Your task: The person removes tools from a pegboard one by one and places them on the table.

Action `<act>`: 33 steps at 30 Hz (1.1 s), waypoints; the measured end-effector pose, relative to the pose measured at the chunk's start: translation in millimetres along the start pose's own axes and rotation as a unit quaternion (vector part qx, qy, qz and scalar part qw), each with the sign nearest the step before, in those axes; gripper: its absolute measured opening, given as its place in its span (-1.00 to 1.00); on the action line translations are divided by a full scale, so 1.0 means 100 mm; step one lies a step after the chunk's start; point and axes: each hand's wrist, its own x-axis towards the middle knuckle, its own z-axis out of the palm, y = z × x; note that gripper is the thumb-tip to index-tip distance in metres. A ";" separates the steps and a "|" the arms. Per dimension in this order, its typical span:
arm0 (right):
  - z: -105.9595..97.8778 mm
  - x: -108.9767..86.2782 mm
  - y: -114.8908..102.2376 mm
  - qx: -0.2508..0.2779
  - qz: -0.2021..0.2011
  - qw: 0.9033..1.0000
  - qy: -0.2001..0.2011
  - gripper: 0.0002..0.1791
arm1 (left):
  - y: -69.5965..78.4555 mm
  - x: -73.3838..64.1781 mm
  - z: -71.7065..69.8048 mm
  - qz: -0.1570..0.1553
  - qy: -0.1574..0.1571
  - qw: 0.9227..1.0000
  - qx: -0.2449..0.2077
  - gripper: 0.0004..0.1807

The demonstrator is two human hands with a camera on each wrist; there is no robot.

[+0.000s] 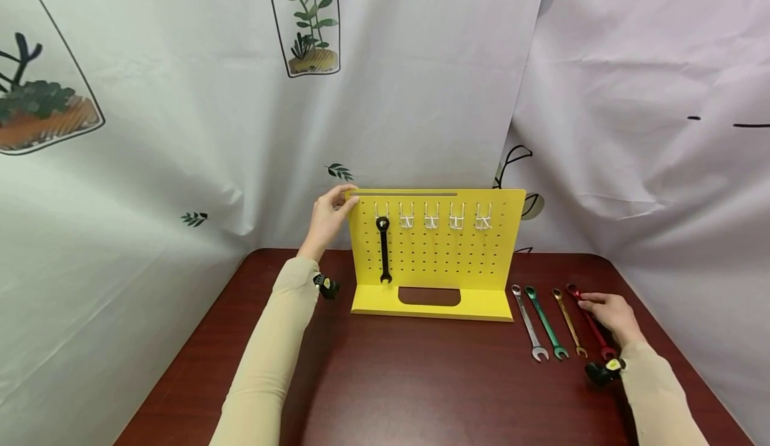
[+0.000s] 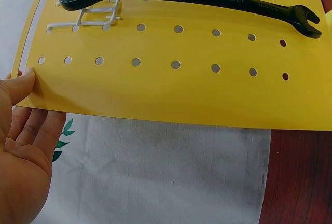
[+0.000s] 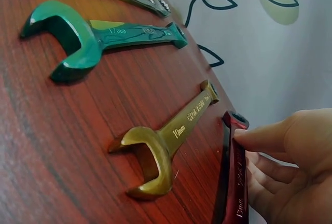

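At the top left corner of a yellow pegboard (image 1: 445,259), my left hand (image 1: 327,217) grips the edge, thumb in front and fingers behind, as the left wrist view shows. A black combination wrench (image 1: 385,252) hangs by its ring end from the leftmost white hook, open jaw down. My right hand (image 1: 612,313) pinches a red combination wrench (image 3: 237,167) near its ring end, at the right of the table. Left of it lie a gold wrench (image 1: 568,322), a green wrench (image 1: 546,322) and a silver wrench (image 1: 529,322), ring ends toward the back.
Several white hooks (image 1: 431,220) without wrenches line the upper pegboard. Its base, with a rounded cutout, stands on the dark red wooden table (image 1: 421,379). A white curtain (image 1: 421,118) printed with plants hangs behind the table and at its sides.
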 end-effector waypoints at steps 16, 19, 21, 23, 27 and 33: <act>0.01 0.00 -0.03 0.004 0.007 1.000 -0.012 -0.49 | -0.02 0.00 0.01 0.001 0.007 1.000 0.001 -0.66; 0.02 0.00 -0.03 0.001 0.007 1.000 -0.012 -0.49 | -0.03 0.00 0.02 0.000 0.007 1.000 0.002 -0.64; 0.02 -0.01 -0.02 -0.002 0.005 1.000 -0.011 -0.49 | -0.02 0.00 0.02 -0.002 0.005 1.000 0.001 -0.63; 0.03 -0.01 -0.01 -0.004 0.002 1.000 -0.010 -0.50 | -0.02 -0.01 0.02 -0.002 0.003 1.000 0.000 -0.62; 0.05 0.00 0.01 -0.009 0.002 1.000 -0.002 -0.53 | -0.01 -0.02 0.02 -0.004 0.002 1.000 0.004 -0.63; 0.03 0.01 -0.01 -0.009 -0.001 1.000 0.001 -0.53 | 0.00 -0.01 0.01 -0.002 0.004 1.000 0.007 -0.65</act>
